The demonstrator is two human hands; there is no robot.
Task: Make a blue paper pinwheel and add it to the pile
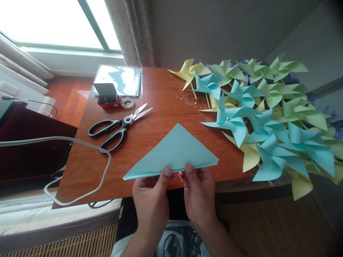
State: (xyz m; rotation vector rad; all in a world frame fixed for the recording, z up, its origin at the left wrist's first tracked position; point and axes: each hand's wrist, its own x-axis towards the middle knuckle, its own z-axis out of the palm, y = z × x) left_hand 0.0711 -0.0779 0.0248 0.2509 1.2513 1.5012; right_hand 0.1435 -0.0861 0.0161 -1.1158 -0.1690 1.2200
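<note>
A sheet of light blue paper (175,150), folded into a triangle, is held just over the near part of the wooden table. Its point faces away from me and its long folded edge lies toward me. My left hand (154,192) pinches that edge left of its middle, thumb on top and fingers underneath. Close beside it, my right hand (198,189) grips the same edge the same way, right of the middle. The fingers under the paper are partly hidden.
Black-handled scissors (120,126) lie on the table (160,92) at left, blades partly open. Behind them are a small red box (108,101), a tape roll (127,103) and a plastic-wrapped paper pack (125,76). Paper pinwheels (230,117) crowd the right side; a white cable (105,171) crosses the left.
</note>
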